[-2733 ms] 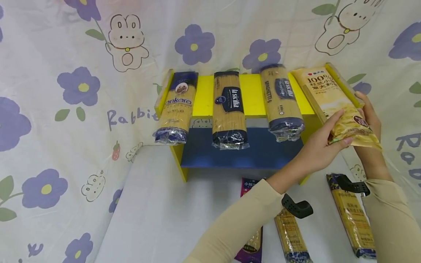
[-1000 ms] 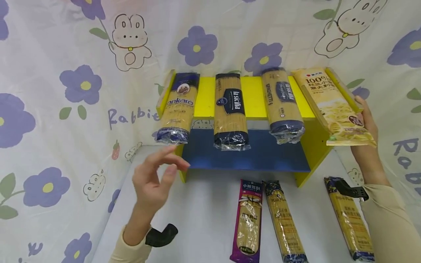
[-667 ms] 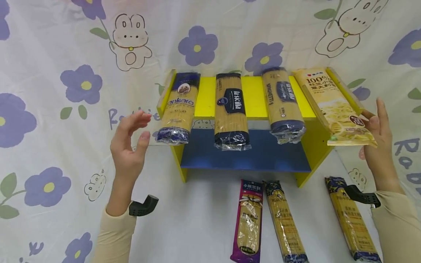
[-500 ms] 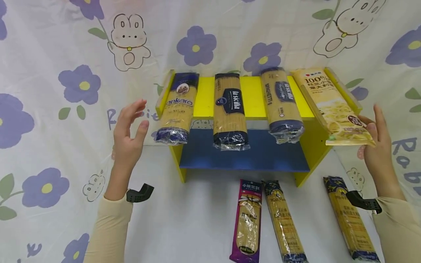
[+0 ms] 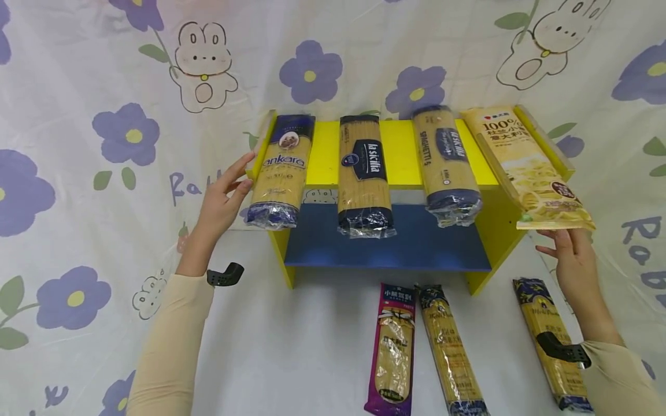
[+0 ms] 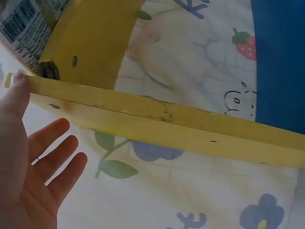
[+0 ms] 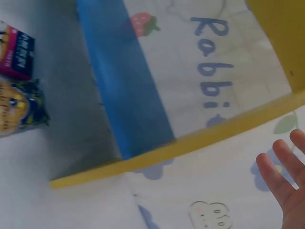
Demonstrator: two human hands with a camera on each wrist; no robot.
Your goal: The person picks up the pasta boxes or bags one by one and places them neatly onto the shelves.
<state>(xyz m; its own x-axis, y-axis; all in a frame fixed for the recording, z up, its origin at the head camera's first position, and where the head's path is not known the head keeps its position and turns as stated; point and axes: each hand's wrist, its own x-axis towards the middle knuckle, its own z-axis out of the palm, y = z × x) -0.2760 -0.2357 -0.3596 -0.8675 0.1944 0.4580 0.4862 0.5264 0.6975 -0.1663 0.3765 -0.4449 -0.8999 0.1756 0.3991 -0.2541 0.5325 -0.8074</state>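
Observation:
My left hand (image 5: 221, 205) is at the left side of a yellow and blue shelf (image 5: 387, 254); in the left wrist view its thumb (image 6: 18, 90) touches the end of the yellow side panel (image 6: 157, 117), the other visible fingers loosely spread outside it. Right beside that hand lies an Ankara spaghetti pack (image 5: 281, 173) on the yellow top. My right hand (image 5: 574, 263) is just below the front end of a yellow pasta bag (image 5: 541, 179), partly behind it, fingers spread. In the right wrist view, those fingers (image 7: 271, 176) show near the panel and hold nothing visible.
Two La Sicilia spaghetti packs (image 5: 364, 173) (image 5: 447, 162) lie on the top between the outer ones, overhanging its front. On the white table are a magenta pasta pack (image 5: 392, 346) and two blue-ended packs (image 5: 451, 352) (image 5: 551, 329). A printed curtain (image 5: 359, 23) hangs behind.
Both hands earlier held the yellow bag at the right. The left hand let go and crossed to the shelf's left side; the right let go and moved down below the bag's front end.

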